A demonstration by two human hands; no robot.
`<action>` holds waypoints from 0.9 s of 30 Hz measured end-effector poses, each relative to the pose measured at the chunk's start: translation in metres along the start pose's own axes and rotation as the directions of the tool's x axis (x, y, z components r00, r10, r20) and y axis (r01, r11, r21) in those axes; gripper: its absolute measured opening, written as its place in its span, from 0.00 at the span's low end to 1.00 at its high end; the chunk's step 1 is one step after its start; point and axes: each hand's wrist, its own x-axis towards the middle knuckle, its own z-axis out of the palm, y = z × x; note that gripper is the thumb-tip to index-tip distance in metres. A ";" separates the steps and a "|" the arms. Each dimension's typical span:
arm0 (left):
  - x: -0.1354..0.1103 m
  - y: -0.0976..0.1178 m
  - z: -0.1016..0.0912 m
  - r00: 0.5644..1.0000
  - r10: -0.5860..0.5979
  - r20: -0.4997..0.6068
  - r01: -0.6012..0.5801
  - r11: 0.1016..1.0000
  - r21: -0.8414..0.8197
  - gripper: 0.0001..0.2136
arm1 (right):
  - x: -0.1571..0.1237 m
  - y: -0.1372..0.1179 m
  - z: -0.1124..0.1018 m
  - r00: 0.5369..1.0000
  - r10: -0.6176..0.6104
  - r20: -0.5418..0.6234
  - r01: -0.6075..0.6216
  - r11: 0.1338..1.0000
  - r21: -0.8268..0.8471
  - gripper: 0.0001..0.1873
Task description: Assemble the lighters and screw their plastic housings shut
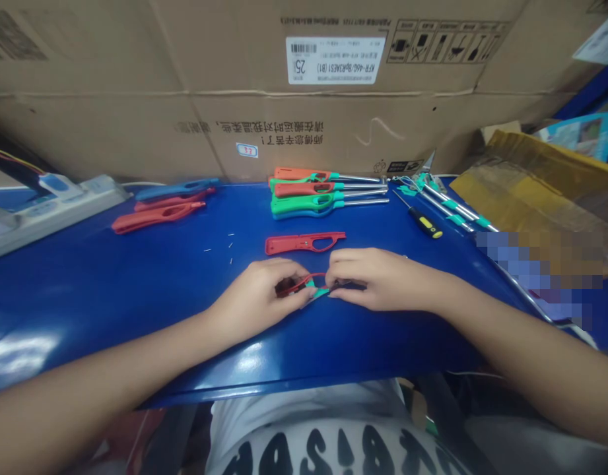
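Note:
Near the table's front edge, my left hand [264,287] is closed around a red lighter casing [309,277], most of it hidden by the fingers. My right hand [370,280] meets it from the other side, thumb and fingers pinched at a small green part [321,292] of the same lighter. A dark piece shows under the right fingers, too covered to name. Just beyond both hands lies a red casing half [290,245], its hollow side up. Several tiny metal pins or screws [230,245] are scattered left of it.
Several lighters with metal tubes [304,206] lie stacked behind. To their right are a yellow-black screwdriver [422,223] and loose metal tubes [445,210] with green parts. Red and blue casings [158,218] and a power strip [80,210] lie left. A cardboard box [224,59] walls the back.

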 end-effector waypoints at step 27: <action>-0.009 0.008 -0.022 0.991 0.116 0.063 -0.132 0.867 0.480 0.21 | -0.037 0.088 -0.063 0.634 0.499 -0.591 -0.752 0.576 -0.321 0.19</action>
